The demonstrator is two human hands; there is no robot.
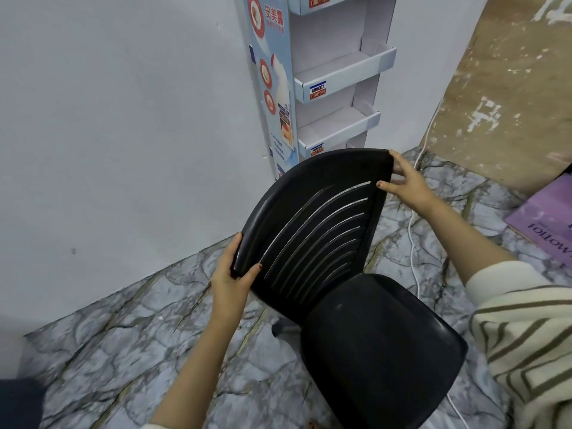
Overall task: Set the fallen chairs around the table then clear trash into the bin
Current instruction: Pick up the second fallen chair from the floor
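Pale grey wall (108,134) at back. Grey marble-pattern floor (139,320). Tiered cardboard display stand (334,75) against wall. Scuffed brown board (510,103) to right; white cable (413,230) below it; purple box (544,218) at right edge.

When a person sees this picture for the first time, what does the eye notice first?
First comes the black chair in the middle, its slatted back gripped at both edges by the left hand and the right hand. Behind it, a blue and white cardboard shelf stands against the wall. On the right, a white cable runs over the marbled floor.
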